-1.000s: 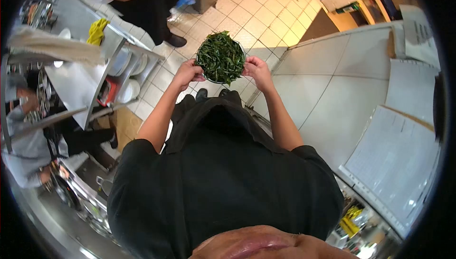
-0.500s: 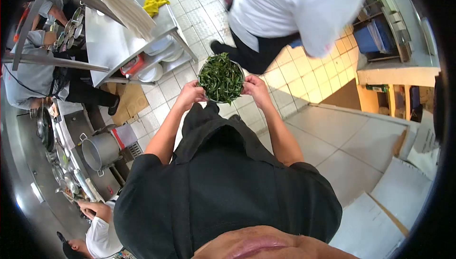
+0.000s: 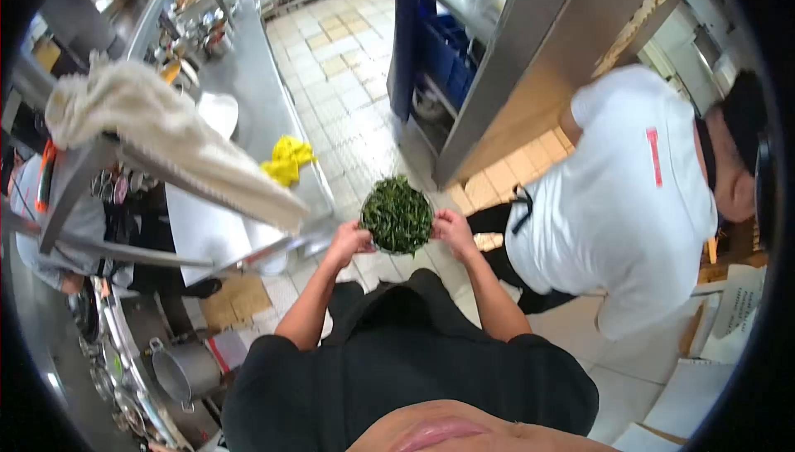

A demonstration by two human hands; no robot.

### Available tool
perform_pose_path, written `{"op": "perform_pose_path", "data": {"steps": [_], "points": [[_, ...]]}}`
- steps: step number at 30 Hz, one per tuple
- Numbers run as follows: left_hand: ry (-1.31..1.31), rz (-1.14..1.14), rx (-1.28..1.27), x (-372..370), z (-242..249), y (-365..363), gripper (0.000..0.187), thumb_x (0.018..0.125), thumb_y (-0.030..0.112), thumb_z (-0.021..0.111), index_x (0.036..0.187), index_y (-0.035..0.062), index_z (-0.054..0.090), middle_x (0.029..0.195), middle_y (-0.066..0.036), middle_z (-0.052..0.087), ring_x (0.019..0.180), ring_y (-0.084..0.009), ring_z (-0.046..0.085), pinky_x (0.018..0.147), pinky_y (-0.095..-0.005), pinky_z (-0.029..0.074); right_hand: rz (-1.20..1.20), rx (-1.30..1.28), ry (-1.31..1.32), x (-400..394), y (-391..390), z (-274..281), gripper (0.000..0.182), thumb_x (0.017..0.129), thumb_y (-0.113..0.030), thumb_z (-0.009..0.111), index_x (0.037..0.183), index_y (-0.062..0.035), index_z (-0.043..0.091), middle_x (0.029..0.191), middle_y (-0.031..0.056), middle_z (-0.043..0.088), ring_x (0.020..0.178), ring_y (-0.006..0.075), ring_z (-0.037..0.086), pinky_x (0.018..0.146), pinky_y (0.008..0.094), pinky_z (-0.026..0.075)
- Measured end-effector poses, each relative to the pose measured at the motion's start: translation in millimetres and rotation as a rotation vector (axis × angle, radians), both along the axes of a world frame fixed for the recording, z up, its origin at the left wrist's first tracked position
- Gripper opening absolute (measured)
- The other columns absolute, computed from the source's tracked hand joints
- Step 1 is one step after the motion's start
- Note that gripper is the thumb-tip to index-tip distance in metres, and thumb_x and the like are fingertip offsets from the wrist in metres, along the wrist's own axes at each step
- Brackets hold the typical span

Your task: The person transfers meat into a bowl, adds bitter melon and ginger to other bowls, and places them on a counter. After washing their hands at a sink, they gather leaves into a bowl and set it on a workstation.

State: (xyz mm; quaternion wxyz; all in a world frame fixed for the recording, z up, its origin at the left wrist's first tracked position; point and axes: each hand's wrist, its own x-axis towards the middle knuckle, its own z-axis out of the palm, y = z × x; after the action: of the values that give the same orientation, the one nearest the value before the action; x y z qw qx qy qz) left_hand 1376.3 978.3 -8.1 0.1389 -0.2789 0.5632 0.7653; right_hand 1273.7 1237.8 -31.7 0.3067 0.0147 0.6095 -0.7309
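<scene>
A round bowl heaped with dark green chopped leaves (image 3: 397, 213) is held out in front of my body. Only a thin strip of its rim shows around the leaves. My left hand (image 3: 352, 241) grips the left side of the bowl, fingers closed on the edge. On the opposite side my right hand (image 3: 453, 231) clasps the rim in the same way. The bowl is roughly level, above the tiled floor.
A steel counter (image 3: 248, 54) with a yellow cloth (image 3: 288, 160) runs along the left. A pale towel (image 3: 166, 133) hangs on a rail. Close on my right stands a person in a white shirt (image 3: 613, 203). A large pot (image 3: 184, 372) sits lower left.
My view has tilted up and forward, showing more aisle and counter. The person in white has passed from ahead to my right side. Both hands still hold the bowl.
</scene>
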Motion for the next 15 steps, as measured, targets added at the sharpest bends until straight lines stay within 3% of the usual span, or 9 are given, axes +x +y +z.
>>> {"op": "perform_pose_path", "data": {"steps": [5, 11, 15], "points": [[-0.033, 0.009, 0.056, -73, -5, -25, 0.015, 0.076, 0.002, 0.055, 0.091, 0.0023, 0.055, 0.076, -0.006, 0.06, 0.063, -0.0196, 0.063, 0.065, -0.0362, 0.058, 0.006, -0.052, -0.008, -84, -29, -5, 0.006, 0.083, -0.004, 0.058, 0.089, -0.0042, 0.056, 0.073, 0.0021, 0.058, 0.062, 0.012, 0.058, 0.058, 0.0267, 0.05], [-0.018, 0.134, 0.063, -168, -5, -52, 0.017, 0.076, 0.002, 0.055, 0.093, 0.0009, 0.05, 0.078, -0.009, 0.059, 0.064, -0.022, 0.063, 0.067, -0.0378, 0.058, 0.105, -0.123, -0.057, -207, -76, -8, 0.007, 0.084, -0.007, 0.06, 0.091, -0.0071, 0.057, 0.076, -0.0002, 0.058, 0.061, 0.0092, 0.055, 0.058, 0.0236, 0.047], [0.015, 0.223, 0.099, -231, 13, -75, 0.017, 0.077, 0.001, 0.055, 0.092, 0.0003, 0.047, 0.081, -0.01, 0.055, 0.068, -0.025, 0.062, 0.069, -0.0404, 0.057, 0.197, -0.091, -0.071, -292, -114, 8, 0.007, 0.084, -0.006, 0.06, 0.09, -0.0058, 0.056, 0.073, 0.0004, 0.057, 0.06, 0.011, 0.057, 0.058, 0.0264, 0.05]]}}
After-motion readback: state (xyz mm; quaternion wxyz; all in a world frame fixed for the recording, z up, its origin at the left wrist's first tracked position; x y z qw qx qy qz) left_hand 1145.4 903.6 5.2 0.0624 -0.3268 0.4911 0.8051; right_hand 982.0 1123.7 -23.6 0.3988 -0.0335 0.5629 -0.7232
